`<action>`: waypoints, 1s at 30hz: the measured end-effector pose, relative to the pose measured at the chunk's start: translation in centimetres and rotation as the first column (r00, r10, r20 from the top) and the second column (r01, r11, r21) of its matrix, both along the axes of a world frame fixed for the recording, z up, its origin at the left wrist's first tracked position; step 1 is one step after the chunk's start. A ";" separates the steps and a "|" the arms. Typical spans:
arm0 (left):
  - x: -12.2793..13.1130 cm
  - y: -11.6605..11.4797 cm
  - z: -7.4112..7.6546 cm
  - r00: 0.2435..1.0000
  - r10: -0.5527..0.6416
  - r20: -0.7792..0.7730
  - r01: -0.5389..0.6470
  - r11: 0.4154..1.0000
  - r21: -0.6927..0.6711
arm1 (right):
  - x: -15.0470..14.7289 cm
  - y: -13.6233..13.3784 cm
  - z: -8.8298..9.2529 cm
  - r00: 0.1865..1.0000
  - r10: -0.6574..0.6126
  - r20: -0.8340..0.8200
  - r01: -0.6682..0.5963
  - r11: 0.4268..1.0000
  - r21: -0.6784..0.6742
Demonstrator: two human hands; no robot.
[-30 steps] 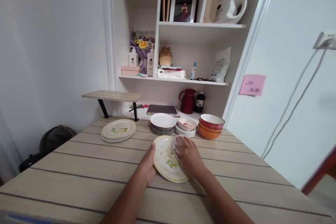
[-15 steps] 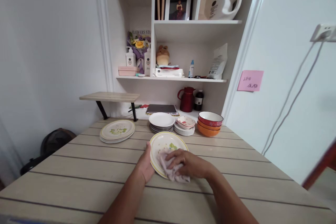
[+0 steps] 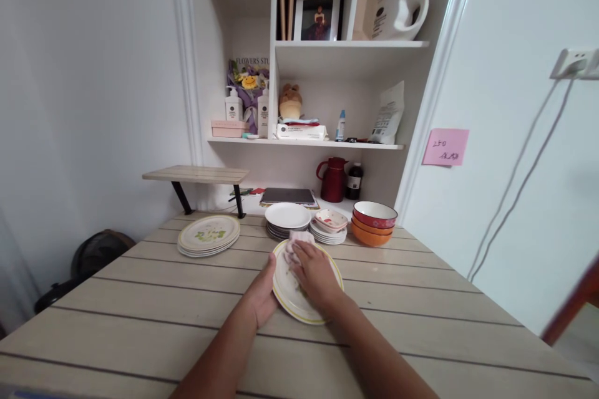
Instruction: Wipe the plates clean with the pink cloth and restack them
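The left hand is gripping the near-left edge of a yellow-rimmed plate, which is lying over the middle of the worktop; the right hand is holding a pale cloth against the plate's far part. Beyond, floral plates are sitting stacked at left, white plates, small dishes and piled bowls are standing rightward, and a red jug is standing behind them

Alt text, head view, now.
A right hand holds a crumpled pale pink cloth against a round cream yellow-rimmed plate; the left hand holds its edge. Beyond, round red and orange bowls stand stacked on a beige slatted table.
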State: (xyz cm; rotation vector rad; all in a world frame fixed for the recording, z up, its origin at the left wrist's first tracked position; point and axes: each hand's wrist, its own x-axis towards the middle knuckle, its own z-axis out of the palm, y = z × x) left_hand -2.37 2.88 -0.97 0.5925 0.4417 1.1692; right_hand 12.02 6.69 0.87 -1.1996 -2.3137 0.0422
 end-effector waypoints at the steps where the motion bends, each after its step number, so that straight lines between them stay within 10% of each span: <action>1: 0.1 -0.1 0.1 1.000 -0.005 0.008 0.004 1.000 0.003 | -0.6 -0.5 0.1 0.997 0.070 -0.014 -0.070 0.997 -0.012; 5: 0.0 -0.4 0.0 0.999 0.029 0.032 -0.028 0.999 -0.020 | -0.8 -2.4 1.2 0.930 0.360 -0.074 -0.366 0.923 -0.121; 8: -0.1 -0.4 -0.3 0.999 0.029 0.040 -0.028 0.999 -0.031 | 1.8 -3.0 2.5 0.786 0.601 -0.144 -0.616 0.743 -0.262; 11: -0.1 -0.3 -0.4 0.999 -0.009 0.044 0.010 1.000 -0.011 | 5.4 -2.5 3.1 0.772 0.600 -0.209 -0.626 0.661 -0.414; 18: -0.3 -0.2 -0.5 0.996 0.092 -0.010 -0.092 0.995 -0.029 | 7.8 0.7 1.2 0.998 0.057 -0.026 -0.063 0.936 -0.347; 23: -0.2 -0.4 -0.4 0.994 0.112 0.017 -0.113 0.993 0.020 | 4.2 1.2 -0.3 0.979 -0.203 0.015 0.204 0.976 -0.079; 30: 0.0 -0.5 -0.1 0.993 0.116 0.029 -0.118 0.991 0.063 | 0.7 -0.7 -0.4 0.977 0.204 -0.068 -0.207 0.978 -0.034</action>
